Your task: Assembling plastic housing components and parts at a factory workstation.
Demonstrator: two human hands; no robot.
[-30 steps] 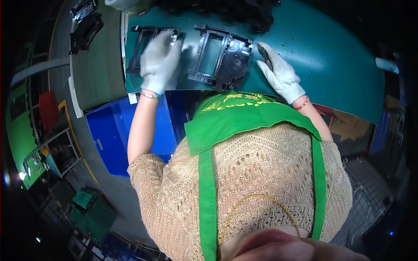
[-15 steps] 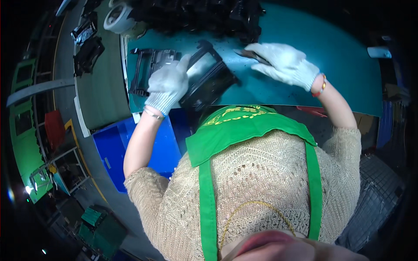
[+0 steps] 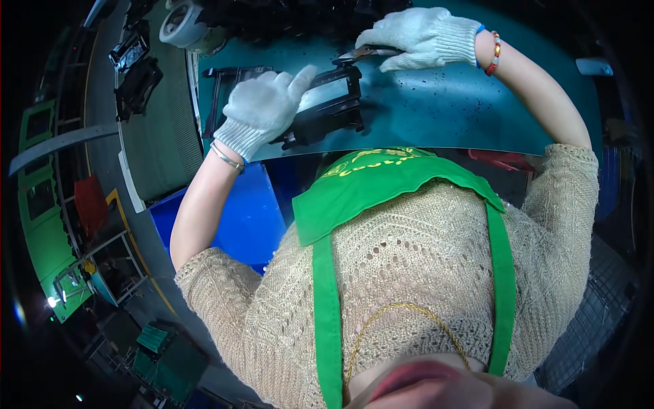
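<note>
The black plastic frame was located to the right of the left fingers, between the two hands, over the green work surface. Its body was tilted; whether its lower edge rested on the surface could not be determined. The left hand, in a white knitted glove, was closed on the left end of the frame; one finger was extended apart from the others, and the contact points beneath the glove were hidden. The right hand, gloved likewise, was positioned farther forward. Its fingers were clamped on a hand tool, the tip of which pointed left from those fingers, at the far right corner of the frame; contact between tip and corner could not be confirmed. A second black frame lay to the left of the left fingers, partly covered by that hand. A pile of black parts was situated beyond the left fingers, with a white roll at its left. Dark specks were scattered on the near side of the right fingers. A ribbed belt was situated farther left of the left fingers; a blue bin was on their near side, past the surface edge.
</note>
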